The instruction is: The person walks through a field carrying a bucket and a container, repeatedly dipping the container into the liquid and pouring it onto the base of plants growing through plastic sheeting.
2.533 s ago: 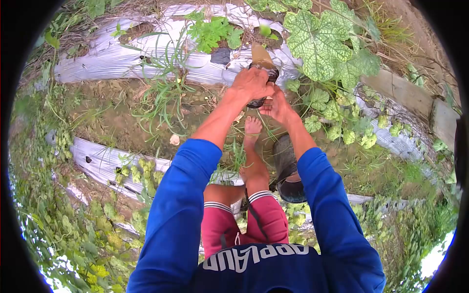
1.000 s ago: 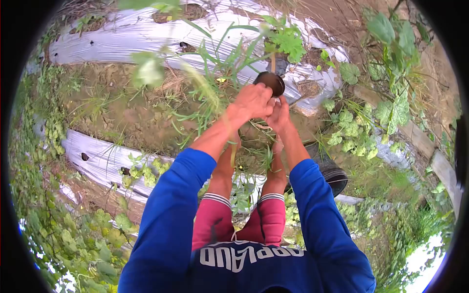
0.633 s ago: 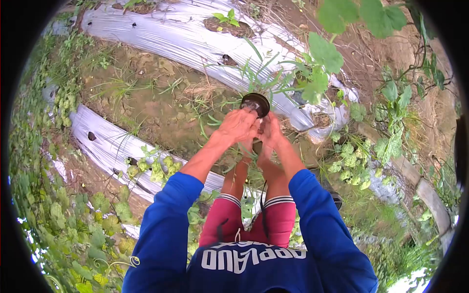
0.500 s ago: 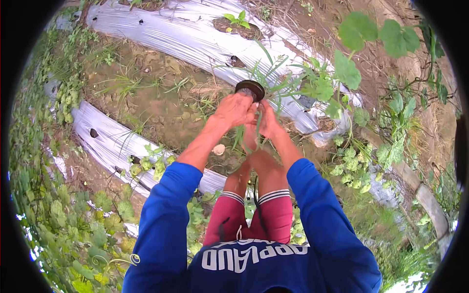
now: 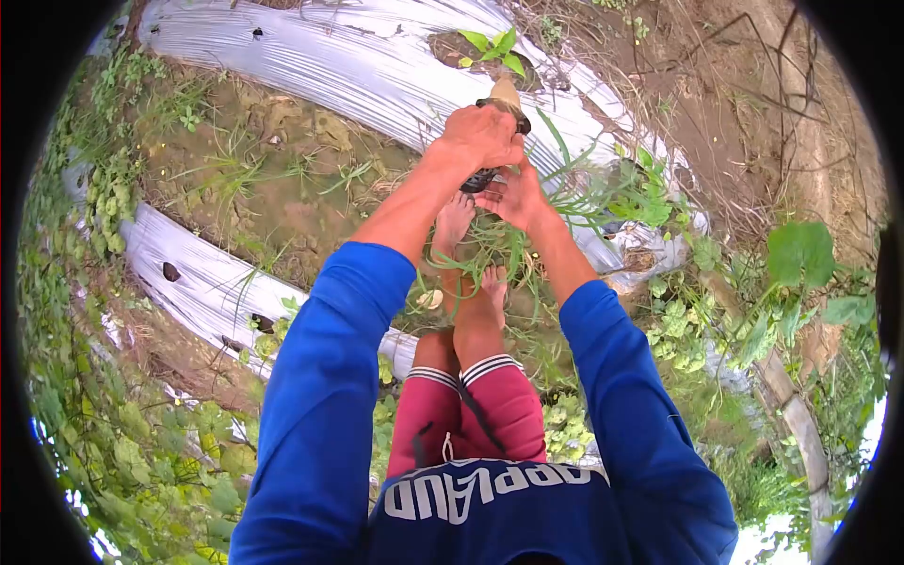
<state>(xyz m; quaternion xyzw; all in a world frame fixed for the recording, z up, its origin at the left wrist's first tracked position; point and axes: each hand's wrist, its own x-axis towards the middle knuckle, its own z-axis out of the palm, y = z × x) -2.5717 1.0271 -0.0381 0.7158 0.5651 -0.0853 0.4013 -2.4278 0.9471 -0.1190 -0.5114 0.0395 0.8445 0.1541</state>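
Note:
A dark object with a thick rim and a tan, tapered end (image 5: 506, 91) sticks out above my left hand (image 5: 480, 138). My left fingers are wrapped round it, and its exact kind cannot be made out. Close below, my right hand (image 5: 513, 195) is curled at the black lower part (image 5: 478, 181) of what seems the same object, its fingers bent against it. The hands partly cover the middle. Long grass blades (image 5: 574, 184) spread beside my right hand. A leafy green seedling (image 5: 496, 47) grows from a hole in the silvery plastic mulch (image 5: 348, 56) just beyond.
My bare feet (image 5: 454, 218) stand on weedy soil (image 5: 282, 202) between two mulch strips. A second strip (image 5: 212, 268) runs at the left, with dark holes in it. Leafy vines (image 5: 122, 414) fill the lower left. A wooden pole (image 5: 800, 424) lies at the right.
Both hands and the dark object have moved forward, towards the seedling. The object has tilted, so its tan end shows instead of its round opening. My view and legs have shifted slightly.

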